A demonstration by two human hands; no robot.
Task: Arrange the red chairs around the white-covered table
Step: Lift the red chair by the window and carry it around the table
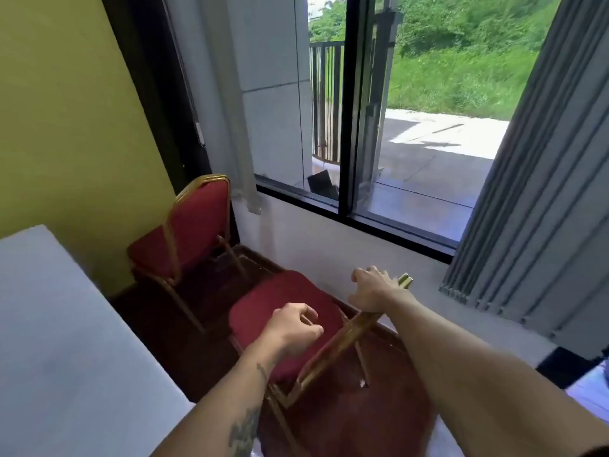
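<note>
Red-cushioned, gold-framed chair [283, 311] hangs tipped by the white-covered table's [66, 324] corner; right hand [372, 288] clasps its frame, left hand [296, 324] curls loosely, apparently empty. Advise levelling before lowering, clear of second chair [191, 225].

Narrow floor gap between table [66, 324] and wall (two red chairs [194, 225] fill it).

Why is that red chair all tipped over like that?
The near red chair is not upright: it is tilted, with its gold legs sticking up. The right hand grips one leg and the left hand is at the seat edge. The other red chair stands upright by the yellow wall.
</note>
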